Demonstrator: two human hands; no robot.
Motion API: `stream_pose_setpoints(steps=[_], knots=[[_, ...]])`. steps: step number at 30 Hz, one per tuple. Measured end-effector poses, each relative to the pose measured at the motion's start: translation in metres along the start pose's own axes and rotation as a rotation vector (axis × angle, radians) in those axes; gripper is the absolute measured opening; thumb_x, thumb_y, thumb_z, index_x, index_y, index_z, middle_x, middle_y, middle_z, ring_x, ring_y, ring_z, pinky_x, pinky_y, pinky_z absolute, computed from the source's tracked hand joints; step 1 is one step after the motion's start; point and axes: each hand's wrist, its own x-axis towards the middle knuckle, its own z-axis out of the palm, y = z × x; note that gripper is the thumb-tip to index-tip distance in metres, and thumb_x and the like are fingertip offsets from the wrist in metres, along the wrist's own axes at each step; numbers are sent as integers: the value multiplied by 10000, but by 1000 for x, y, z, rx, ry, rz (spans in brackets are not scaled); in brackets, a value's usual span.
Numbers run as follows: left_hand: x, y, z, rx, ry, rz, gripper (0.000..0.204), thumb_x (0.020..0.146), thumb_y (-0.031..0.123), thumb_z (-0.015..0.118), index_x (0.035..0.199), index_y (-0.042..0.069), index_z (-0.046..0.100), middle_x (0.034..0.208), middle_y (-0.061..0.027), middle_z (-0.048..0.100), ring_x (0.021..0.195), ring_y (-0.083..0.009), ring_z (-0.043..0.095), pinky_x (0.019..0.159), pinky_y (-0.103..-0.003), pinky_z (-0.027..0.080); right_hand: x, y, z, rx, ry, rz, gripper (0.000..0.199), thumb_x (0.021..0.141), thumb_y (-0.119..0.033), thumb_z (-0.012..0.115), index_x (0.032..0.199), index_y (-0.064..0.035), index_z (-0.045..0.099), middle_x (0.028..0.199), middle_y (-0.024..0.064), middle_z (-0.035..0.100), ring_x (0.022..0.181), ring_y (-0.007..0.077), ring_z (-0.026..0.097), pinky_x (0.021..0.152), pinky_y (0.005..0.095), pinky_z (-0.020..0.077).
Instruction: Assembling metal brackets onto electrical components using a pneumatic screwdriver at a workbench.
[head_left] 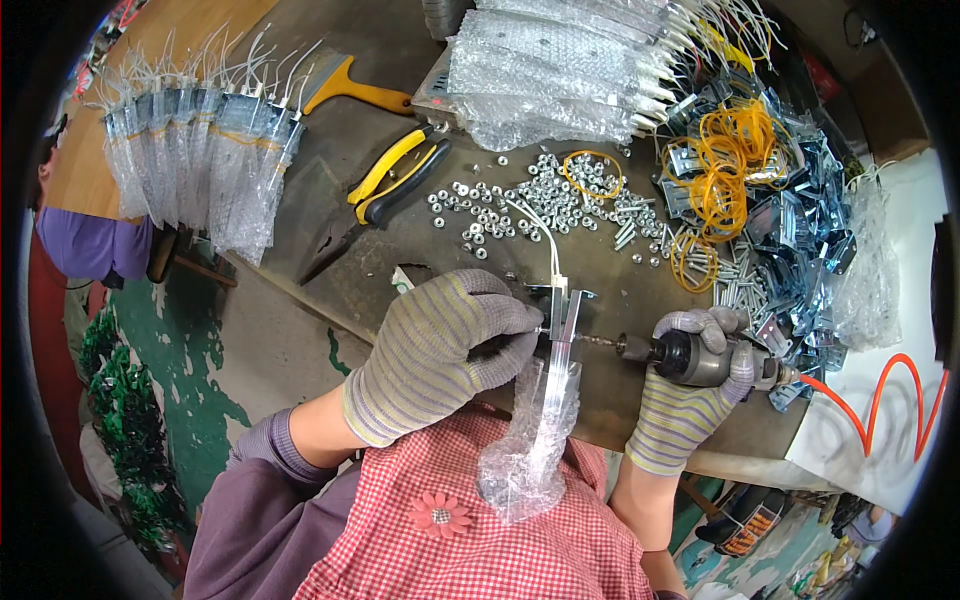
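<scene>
My right hand (690, 390), in a striped grey glove, is wrapped round an air screwdriver (690, 358) lying sideways. Its long bit (600, 341) points left and reaches the side of a metal bracket (566, 315). The bracket sits at the top of a strip-shaped part in bubble wrap (540, 440), with white wires (548, 232) rising from its end. My left hand (440, 350), gloved too, is closed, thumb and fingers pinched against the bracket's left side. A small silver piece shows at the fingertips; its kind is hidden. The wrapped part hangs down in front of the checked apron.
Loose nuts (480, 215) and screws (740, 280) cover the middle of the bench. Yellow-handled pliers (395, 175) and a scraper (365, 92) lie farther left. Wrapped parts (200, 170) sit at left, more (550, 70) at the back. Rubber bands (725, 170) top the brackets (790, 220). An orange hose (850, 400) trails right.
</scene>
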Motion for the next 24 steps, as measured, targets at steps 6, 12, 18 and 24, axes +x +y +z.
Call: stream_pose_setpoints(steps=[6, 12, 18, 24], knots=[[4, 2, 0, 8, -62, 1, 222, 709, 178, 803, 909, 107, 742, 856, -57, 662, 748, -235, 645, 652, -337, 509, -1, 3, 3, -45, -12, -19, 303, 879, -112, 662, 1168, -97, 573, 1002, 31, 567, 853, 133, 530, 915, 370, 456], [10, 9, 3, 87, -52, 136, 200, 740, 228, 765, 840, 75, 686, 850, -86, 647, 770, -274, 643, 637, -363, 504, -1, 4, 3, -64, -22, -35, 427, 894, -146, 656, 1301, -67, 556, 1102, 52, 599, 875, 128, 537, 926, 361, 456], [15, 22, 19, 203, -165, -108, 411, 780, 454, 701, 713, 60, 610, 617, -142, 577, 586, -338, 598, 544, -438, 465, -2, 4, 2, -60, -33, -25, 273, 880, -111, 652, 1141, -81, 578, 985, 28, 554, 851, 126, 526, 898, 357, 455], [15, 17, 21, 155, -155, -87, 432, 782, 462, 698, 706, 47, 606, 625, -148, 578, 597, -344, 601, 548, -432, 468, -5, 7, 5, -71, -21, -61, 252, 869, -95, 648, 1107, -94, 564, 948, 22, 522, 821, 128, 522, 885, 350, 448]])
